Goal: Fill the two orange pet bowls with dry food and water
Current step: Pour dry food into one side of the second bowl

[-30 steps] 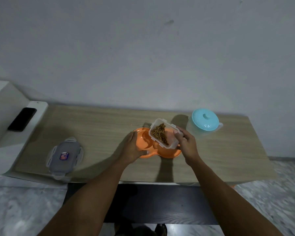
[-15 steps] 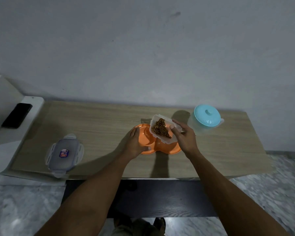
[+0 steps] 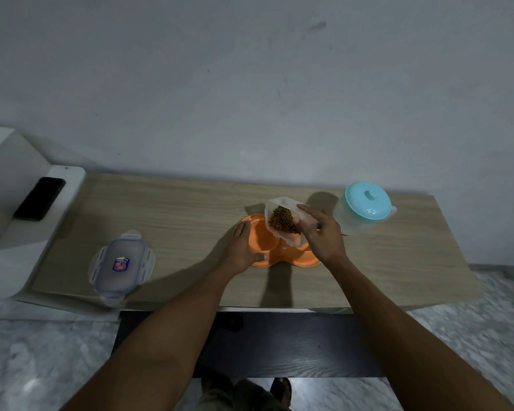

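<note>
The orange bowls point(image 3: 275, 250) (2 joined wells) sat mid-table point(image 3: 166, 221), long axis running left-right. Left hand point(image 3: 244, 247) was clamped on the left rim, thumb on the near edge, fingers up the side. Right hand point(image 3: 324, 235) pinched the tub point(image 3: 285, 221) of kibble point(image 3: 282, 222), held above the bowls and tipped with its mouth facing down-left toward the left well. Jug point(image 3: 365, 210) stood just right of that; lid point(image 3: 120, 264) lay well off to the left.

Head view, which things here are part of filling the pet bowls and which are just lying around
In use: orange double bowl, food container in right hand, left hand, blue-lidded jug.
Lying about: container lid, black phone.
</note>
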